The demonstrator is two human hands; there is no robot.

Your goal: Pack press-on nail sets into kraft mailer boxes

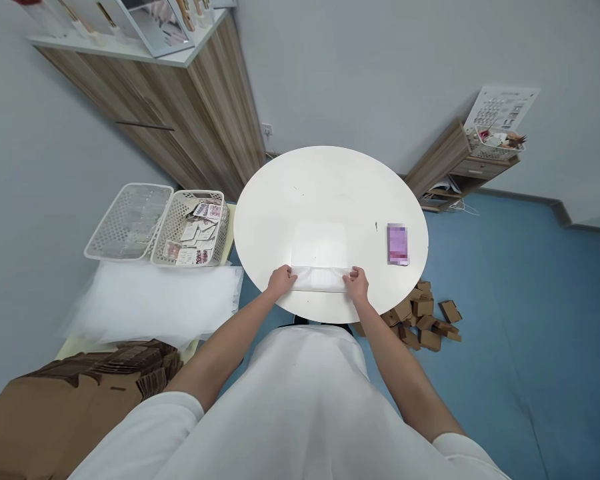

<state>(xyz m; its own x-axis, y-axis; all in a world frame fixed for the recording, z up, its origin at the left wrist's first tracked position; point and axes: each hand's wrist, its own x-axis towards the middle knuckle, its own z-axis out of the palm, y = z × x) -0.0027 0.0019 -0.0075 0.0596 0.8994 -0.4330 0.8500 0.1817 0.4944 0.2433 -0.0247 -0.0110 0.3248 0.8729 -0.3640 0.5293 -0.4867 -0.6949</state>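
A thin white sheet [320,255] of foam or paper lies on the round white table [330,180], its near edge folded over into a flat strip. My left hand [281,280] pinches the left end of that strip between thumb and fingers. At the strip's right end, my right hand [357,283] grips it in the same way. Right of my hands, a small purple pack [397,244], blurred in the picture, rests near the table's right side.
On the left are a white basket [189,229] with packets, an empty-looking clear-white basket [129,221], a stack of white sheets [160,300] and flat cardboard [75,413]. Small brown boxes [425,313] lie on the floor at right. Wooden cabinets [220,100] stand behind.
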